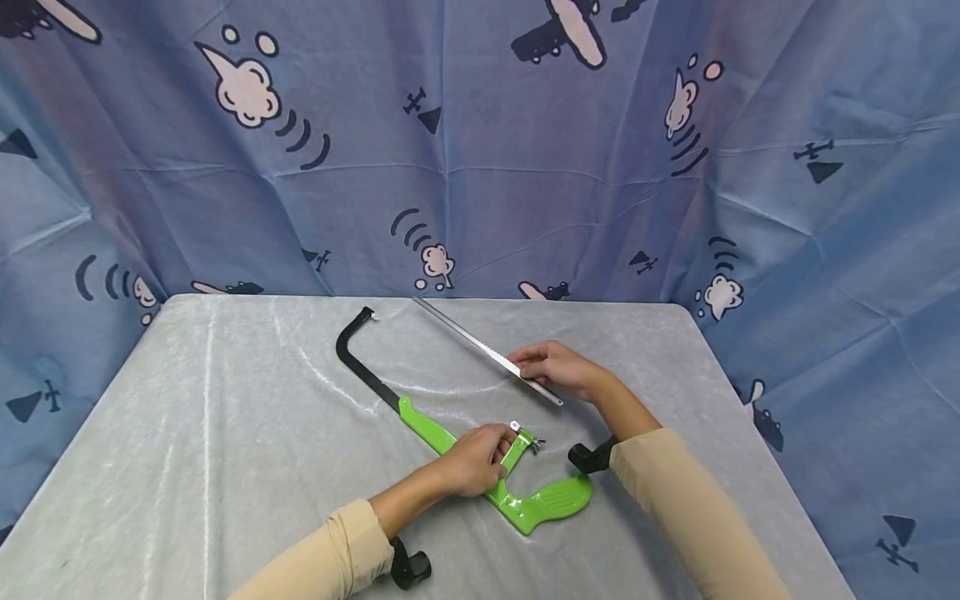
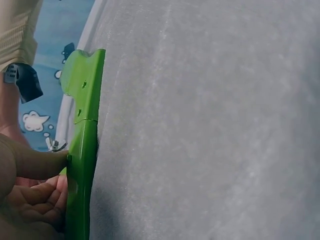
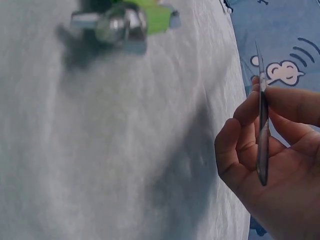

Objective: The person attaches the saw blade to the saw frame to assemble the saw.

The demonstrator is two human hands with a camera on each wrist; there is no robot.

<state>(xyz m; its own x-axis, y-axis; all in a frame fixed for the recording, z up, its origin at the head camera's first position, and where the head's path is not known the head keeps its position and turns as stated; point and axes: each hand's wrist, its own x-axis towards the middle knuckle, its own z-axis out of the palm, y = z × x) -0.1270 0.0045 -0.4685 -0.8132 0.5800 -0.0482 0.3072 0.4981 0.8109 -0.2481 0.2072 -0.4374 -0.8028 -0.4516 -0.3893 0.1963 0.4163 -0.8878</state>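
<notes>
A hacksaw frame (image 1: 427, 429) lies on the table, its black front arm (image 1: 358, 364) curving toward the back left and its green handle (image 1: 558, 500) at the near right. My left hand (image 1: 472, 462) grips the green frame close to the handle-end post. In the left wrist view the thumb presses on the green bar (image 2: 82, 165). A wing nut (image 1: 537, 446) sits on that post. Between thumb and fingers, my right hand (image 1: 561, 367) pinches a thin silver saw blade (image 1: 465, 334) near its right end. The blade slants toward the back left, seen nearly end-on in the right wrist view.
A light grey cloth covers the table (image 1: 262, 467). Behind it and at the sides hangs a blue patterned curtain (image 1: 480, 183). Black wrist mounts (image 1: 411, 567) stick out from both beige sleeves.
</notes>
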